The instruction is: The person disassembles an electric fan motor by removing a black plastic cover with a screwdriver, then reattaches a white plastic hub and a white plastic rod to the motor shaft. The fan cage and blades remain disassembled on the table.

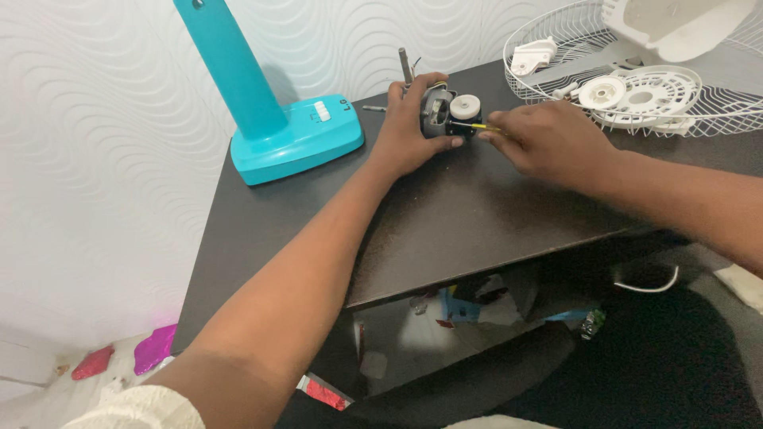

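The left hand (pixel 407 135) is wrapped around a small fan motor (pixel 437 111), fingers curled over its top and the thumb pressed along its near side, pinning it to the dark brown table (pixel 461 214). The motor sits toward the far edge of the tabletop, close to the wall, with a metal shaft (pixel 405 63) sticking up behind the fingers and a white round knob (pixel 465 106) on the side facing the other hand.

The right hand (pixel 548 143) comes in from the right, closed around a thin yellow-handled screwdriver (pixel 475 125). Its tip meets the motor just below the white knob; most of the handle is hidden inside the fist.

To the left of the motor stands the turquoise fan base (pixel 298 135), its column (pixel 230 67) rising out of the top of the view, with a white switch block (pixel 321 111) on its flat foot. A small metal piece (pixel 373 108) lies on the table between the base and the left hand; what it is cannot be made out.

At the far right corner rests a white wire fan guard (pixel 548 79), and inside it lie white plastic parts: a round vented cover (pixel 644 95), a small bracket (pixel 532 56), and a larger housing (pixel 683 28) on top. Below the table edge a white cable (pixel 648 286) curves across a dark surface, and pink foil scraps (pixel 155 349) lie on the floor at the left.
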